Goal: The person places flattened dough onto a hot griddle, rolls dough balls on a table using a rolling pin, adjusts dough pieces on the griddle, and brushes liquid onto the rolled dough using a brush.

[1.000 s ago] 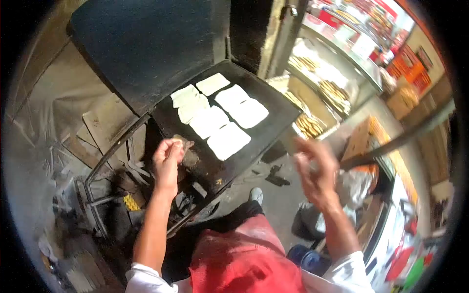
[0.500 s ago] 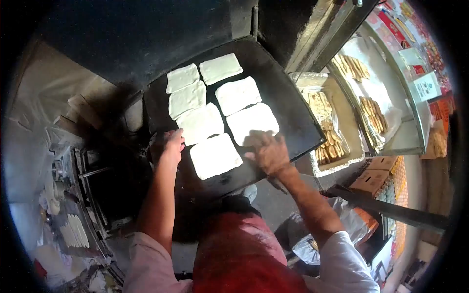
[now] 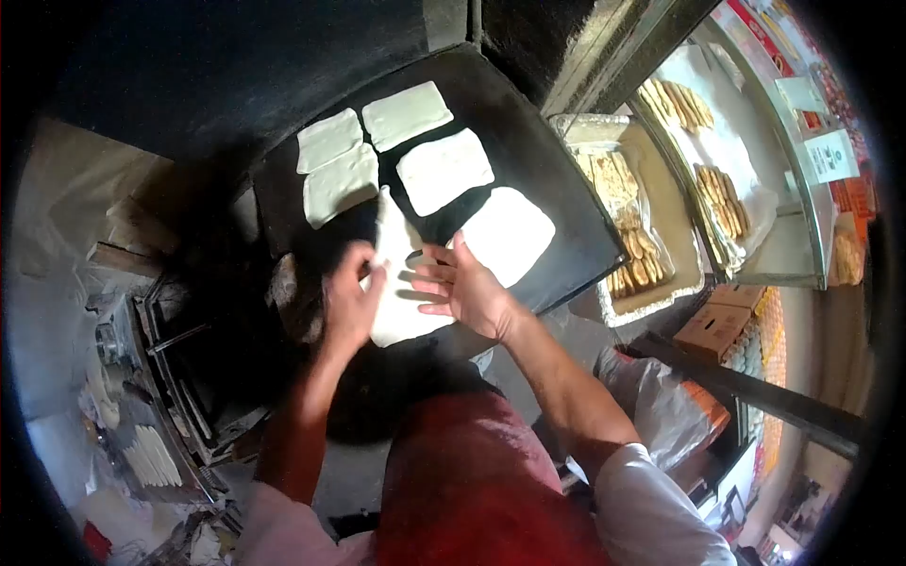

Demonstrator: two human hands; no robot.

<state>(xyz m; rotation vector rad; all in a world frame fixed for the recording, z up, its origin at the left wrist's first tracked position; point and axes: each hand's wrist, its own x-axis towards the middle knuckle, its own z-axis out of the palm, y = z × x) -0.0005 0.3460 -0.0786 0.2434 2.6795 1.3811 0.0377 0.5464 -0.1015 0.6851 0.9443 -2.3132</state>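
Note:
Several white, flat rectangular dough sheets lie in two rough columns on a dark griddle (image 3: 576, 222). My left hand (image 3: 351, 300) is closed at the left edge of one dough sheet (image 3: 392, 229), which is lifted and folded up to a point. My right hand (image 3: 477, 291) is turned palm inward with its fingers apart, close to that sheet's right side. Below both hands, the nearest dough sheet (image 3: 401, 325) is partly covered by fingers. A rounded dough sheet (image 3: 510, 236) lies just beyond my right hand.
Right of the griddle stands a foil-edged tray (image 3: 665, 189) of browned flatbreads (image 3: 642, 259). Beyond it, a glass case (image 3: 755, 179) holds more browned breads. A dark bar (image 3: 755, 387) and a plastic bag (image 3: 651, 396) are at lower right. Thin white strips (image 3: 151, 456) lie at lower left.
My left hand has moved right and raised a dough sheet from the griddle. My right hand has left the right-hand sheet, come inward and opened. The view has shifted slightly.

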